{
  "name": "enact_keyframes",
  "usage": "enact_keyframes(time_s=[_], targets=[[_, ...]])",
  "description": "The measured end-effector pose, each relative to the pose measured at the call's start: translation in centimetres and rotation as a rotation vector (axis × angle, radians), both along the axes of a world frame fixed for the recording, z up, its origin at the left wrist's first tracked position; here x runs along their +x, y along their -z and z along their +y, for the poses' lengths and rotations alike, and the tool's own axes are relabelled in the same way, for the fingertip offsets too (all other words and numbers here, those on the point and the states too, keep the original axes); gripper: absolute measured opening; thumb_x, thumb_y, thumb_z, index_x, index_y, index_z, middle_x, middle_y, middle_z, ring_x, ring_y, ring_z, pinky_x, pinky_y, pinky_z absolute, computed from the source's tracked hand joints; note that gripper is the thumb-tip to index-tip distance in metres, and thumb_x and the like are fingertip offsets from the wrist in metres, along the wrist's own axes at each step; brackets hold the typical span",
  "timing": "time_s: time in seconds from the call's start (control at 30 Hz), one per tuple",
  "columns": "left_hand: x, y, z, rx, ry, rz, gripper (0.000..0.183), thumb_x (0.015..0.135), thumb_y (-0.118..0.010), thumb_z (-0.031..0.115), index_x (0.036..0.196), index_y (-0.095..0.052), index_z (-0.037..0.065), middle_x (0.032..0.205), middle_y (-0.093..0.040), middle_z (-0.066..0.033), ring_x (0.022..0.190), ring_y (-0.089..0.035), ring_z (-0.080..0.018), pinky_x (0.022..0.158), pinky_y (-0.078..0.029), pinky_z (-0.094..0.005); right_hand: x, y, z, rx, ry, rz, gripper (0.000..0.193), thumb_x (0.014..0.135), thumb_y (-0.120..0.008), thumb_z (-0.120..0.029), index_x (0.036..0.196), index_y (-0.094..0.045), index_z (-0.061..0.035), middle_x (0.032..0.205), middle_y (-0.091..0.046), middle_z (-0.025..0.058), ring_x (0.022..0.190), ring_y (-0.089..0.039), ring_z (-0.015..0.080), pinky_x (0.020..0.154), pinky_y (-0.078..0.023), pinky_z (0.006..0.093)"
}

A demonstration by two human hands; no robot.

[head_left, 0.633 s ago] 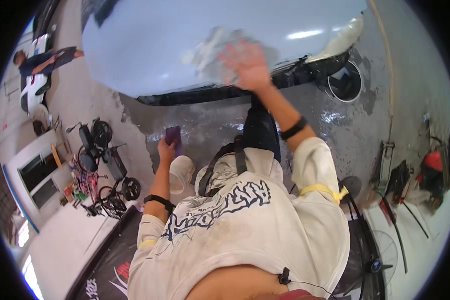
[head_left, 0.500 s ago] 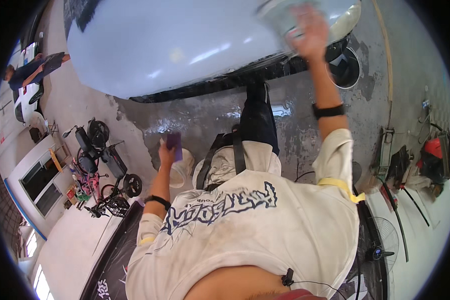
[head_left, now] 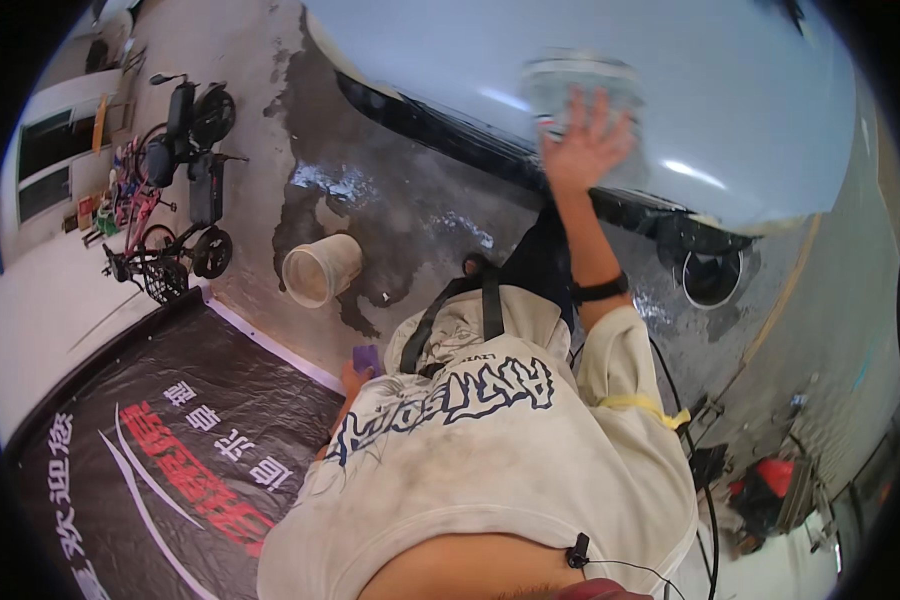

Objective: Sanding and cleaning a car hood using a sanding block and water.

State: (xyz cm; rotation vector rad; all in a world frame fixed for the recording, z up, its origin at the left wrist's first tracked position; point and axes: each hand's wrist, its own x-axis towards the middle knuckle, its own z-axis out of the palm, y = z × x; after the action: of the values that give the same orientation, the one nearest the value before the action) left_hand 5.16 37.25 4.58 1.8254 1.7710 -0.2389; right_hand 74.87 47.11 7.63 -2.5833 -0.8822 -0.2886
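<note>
My right hand (head_left: 587,145) lies with fingers spread on a grey-white cloth (head_left: 570,80), pressing it flat against a pale, glossy car body panel (head_left: 730,110). The cloth's edges are blurred. Low beside my hip, my left hand (head_left: 351,378) grips a small purple block (head_left: 367,359); part of that hand and its forearm is hidden by my shirt. Ahead of this hand a whitish plastic bucket (head_left: 355,258) stands on the wet floor.
A dark round container with a white rim (head_left: 712,278) is near the panel's right end. Electric bikes (head_left: 195,175) are parked at the left. A black printed banner (head_left: 190,440) spreads at lower left. Wet patches (head_left: 330,185) mark the concrete. Something red (head_left: 775,477) lies among gear at right.
The view has turned, so the panel now appears farther right. My right hand has slid the cloth along the panel toward its left. My left hand has drawn back toward my hip with the purple block.
</note>
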Motion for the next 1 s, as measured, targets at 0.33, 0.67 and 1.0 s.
enact_keyframes(time_s=[0.33, 0.67, 1.0], targets=[[22.4, 2.1, 12.7, 0.181, 0.179, -0.272, 0.047, 0.077, -0.077, 0.014, 0.121, -0.064, 0.002, 0.109, -0.069, -0.0229, 0.104, -0.066, -0.0400, 0.091, -0.051, -0.0440, -3.3, -0.6, 8.4, -0.040, -0.768, -0.138, 0.075, 0.081, -0.072, -0.047, 0.149, -0.045, -0.0305, 0.160, -0.033, 0.0015, 0.148, -0.026, 0.0370, 0.120, -0.020, 0.0571], [14.1, 5.0, 10.2, 0.040, 0.067, -0.118, 0.047, 0.072, -0.079, 0.013, 0.117, -0.067, 0.008, 0.104, -0.071, -0.0174, 0.101, -0.067, -0.0383, 0.089, -0.052, -0.0453, 7.0, -4.0, -9.3, -0.331, -0.377, -0.060, 0.084, 0.074, -0.074, -0.046, 0.151, -0.042, -0.0380, 0.161, -0.031, -0.0016, 0.148, -0.025, 0.0394, 0.117, -0.020, 0.0632], [12.1, 0.9, -3.7, -0.202, -0.376, 0.139, 0.042, 0.073, -0.082, 0.016, 0.112, -0.069, 0.005, 0.098, -0.073, -0.0176, 0.093, -0.070, -0.0364, 0.086, -0.052, -0.0439, 27.4, -3.9, 22.3, -0.254, -0.498, -0.203, 0.072, 0.084, -0.061, -0.062, 0.151, -0.039, -0.0445, 0.163, -0.026, -0.0055, 0.150, -0.021, 0.0373, 0.118, -0.020, 0.0607]])
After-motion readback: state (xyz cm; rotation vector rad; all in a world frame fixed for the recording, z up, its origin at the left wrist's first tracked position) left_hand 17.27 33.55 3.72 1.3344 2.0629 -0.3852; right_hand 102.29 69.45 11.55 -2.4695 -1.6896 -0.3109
